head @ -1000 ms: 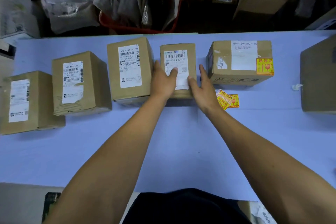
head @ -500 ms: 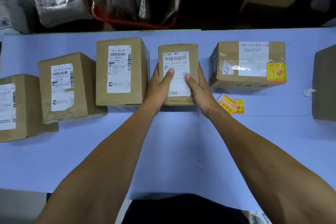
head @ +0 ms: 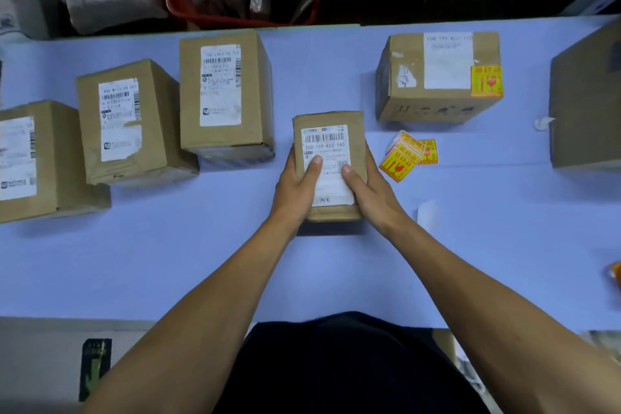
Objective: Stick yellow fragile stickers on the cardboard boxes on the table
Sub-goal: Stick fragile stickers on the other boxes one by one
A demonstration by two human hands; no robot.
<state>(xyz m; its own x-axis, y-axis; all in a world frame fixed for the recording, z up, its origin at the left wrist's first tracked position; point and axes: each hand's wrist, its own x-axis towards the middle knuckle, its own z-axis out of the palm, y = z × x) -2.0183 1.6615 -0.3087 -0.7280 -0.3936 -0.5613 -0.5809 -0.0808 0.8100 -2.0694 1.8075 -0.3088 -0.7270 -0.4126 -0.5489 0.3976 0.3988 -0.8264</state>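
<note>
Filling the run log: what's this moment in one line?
left hand + right hand: grip small box | sticker: none yet | sticker stack: on table

Single head view, steeply down, close over the table [head: 168, 262], far shelves perhaps blurred

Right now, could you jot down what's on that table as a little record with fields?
held box: small cardboard box, gripped by left hand and right hand
stickered box: box at far right, yellow fragile sticker on top
loose stickers: yellow pile beside the held box
unstickered boxes: three to the left
surface: blue table
</note>
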